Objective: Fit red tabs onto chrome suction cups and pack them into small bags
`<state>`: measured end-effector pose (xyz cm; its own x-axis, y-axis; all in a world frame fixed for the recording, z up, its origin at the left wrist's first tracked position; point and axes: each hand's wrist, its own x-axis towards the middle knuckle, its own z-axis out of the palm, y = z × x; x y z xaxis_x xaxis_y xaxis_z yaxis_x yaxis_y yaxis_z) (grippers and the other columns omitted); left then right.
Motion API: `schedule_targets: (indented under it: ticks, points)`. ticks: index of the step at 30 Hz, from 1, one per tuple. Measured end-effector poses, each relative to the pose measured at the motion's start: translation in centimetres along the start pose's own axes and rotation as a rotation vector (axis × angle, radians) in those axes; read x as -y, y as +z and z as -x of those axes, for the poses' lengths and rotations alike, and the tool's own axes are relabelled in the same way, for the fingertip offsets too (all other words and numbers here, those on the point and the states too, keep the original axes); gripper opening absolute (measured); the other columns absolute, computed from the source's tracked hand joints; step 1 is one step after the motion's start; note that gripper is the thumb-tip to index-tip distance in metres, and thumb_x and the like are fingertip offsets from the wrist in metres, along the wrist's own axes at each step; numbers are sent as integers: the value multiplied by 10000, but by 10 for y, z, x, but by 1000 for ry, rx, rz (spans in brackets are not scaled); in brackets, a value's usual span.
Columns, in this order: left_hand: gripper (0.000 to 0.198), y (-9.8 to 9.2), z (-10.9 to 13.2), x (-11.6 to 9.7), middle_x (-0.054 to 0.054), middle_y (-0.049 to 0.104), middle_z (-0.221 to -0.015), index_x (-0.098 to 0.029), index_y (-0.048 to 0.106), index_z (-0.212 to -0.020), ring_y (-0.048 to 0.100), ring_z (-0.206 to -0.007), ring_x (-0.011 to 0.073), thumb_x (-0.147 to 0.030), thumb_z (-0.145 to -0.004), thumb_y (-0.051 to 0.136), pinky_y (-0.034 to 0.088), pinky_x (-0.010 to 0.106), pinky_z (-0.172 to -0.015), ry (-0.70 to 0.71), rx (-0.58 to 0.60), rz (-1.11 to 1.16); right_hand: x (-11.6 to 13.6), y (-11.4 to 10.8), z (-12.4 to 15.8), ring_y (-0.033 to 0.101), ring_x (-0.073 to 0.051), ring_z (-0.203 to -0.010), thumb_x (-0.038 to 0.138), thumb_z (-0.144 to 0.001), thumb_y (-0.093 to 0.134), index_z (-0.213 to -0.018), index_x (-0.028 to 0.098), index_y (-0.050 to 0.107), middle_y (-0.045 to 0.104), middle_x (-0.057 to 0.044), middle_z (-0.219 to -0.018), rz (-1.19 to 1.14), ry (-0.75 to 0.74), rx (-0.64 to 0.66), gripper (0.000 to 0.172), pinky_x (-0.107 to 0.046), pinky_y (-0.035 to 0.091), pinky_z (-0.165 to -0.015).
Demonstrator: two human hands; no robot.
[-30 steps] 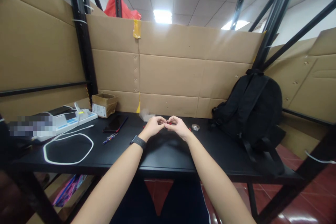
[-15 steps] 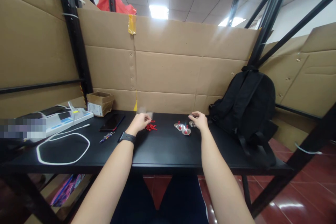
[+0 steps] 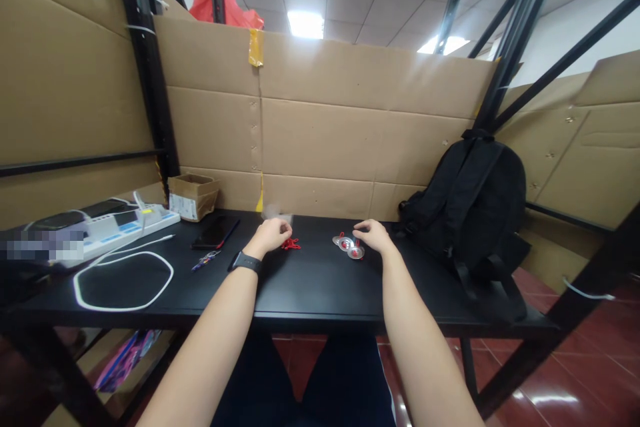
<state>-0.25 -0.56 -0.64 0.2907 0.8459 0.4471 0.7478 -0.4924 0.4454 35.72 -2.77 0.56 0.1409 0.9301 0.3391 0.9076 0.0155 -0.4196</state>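
Note:
My left hand (image 3: pixel 273 236), a dark watch on its wrist, is closed in a pinch above a small heap of red cords (image 3: pixel 291 244). Its fingertips hide part of the heap, and whatever they grip is too small to make out. On the right, my right hand (image 3: pixel 373 236) hovers at the edge of a few round silver discs (image 3: pixel 345 244) with red cord loops. Its thumb and forefinger point left and look slightly apart, with nothing visible between them. The discs lie overlapping on the black tabletop (image 3: pixel 310 283).
A clear plastic bag (image 3: pixel 280 216) lies behind my left hand. Leftward are a phone (image 3: pixel 214 233), a keychain (image 3: pixel 206 260), a small cardboard box (image 3: pixel 194 196), a power strip (image 3: pixel 117 233) and a white cable (image 3: pixel 125 309). A black backpack (image 3: pixel 473 203) stands at right.
My right hand has shifted slightly left toward the discs, and the disc beside its fingers no longer shows. My left hand stays over the red cords. The view has shifted slightly.

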Motion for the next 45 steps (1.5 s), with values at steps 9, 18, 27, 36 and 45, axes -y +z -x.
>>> schedule_targets:
  ticks: [9,18,27,36,45]
  points:
    - [157,8,7,-53,28,743,-879,-203,730,-885,666,-819,165,-242,-856,581,487,243,-775,222,-29,71,29,6,8,641,-289,-1019,248,-657,805,-662,214,755,753,-78,-888,-141,-97,77,60,-400,465,-894]
    - [154,32,13,-88,58,736,-947,-205,680,-1011,672,-871,190,-214,-880,599,507,290,-827,320,-103,220,75,21,21,701,-169,-691,423,-765,731,-694,197,570,739,-47,-867,-711,-322,274,287,-300,568,-633]
    - [151,35,9,-76,33,734,-869,-198,654,-946,701,-806,155,-121,-831,592,542,260,-777,239,-55,477,89,30,34,712,-161,-691,382,-594,909,-994,221,613,713,-27,-1002,-1115,-319,416,524,-325,608,-656]
    - [127,46,-2,-68,60,721,-938,-183,598,-1003,703,-850,147,-219,-881,597,558,263,-798,165,-75,602,88,25,28,725,-190,-817,482,-729,810,-1045,185,730,761,-84,-985,-994,-271,394,441,-297,593,-697]
    - [80,7,-1,-31,45,725,-870,-190,645,-903,679,-813,171,-204,-840,598,515,287,-804,32,-130,258,35,12,-2,723,-228,-910,410,-688,801,-1152,232,623,703,-77,-1099,-965,-80,-124,527,-400,602,-811]
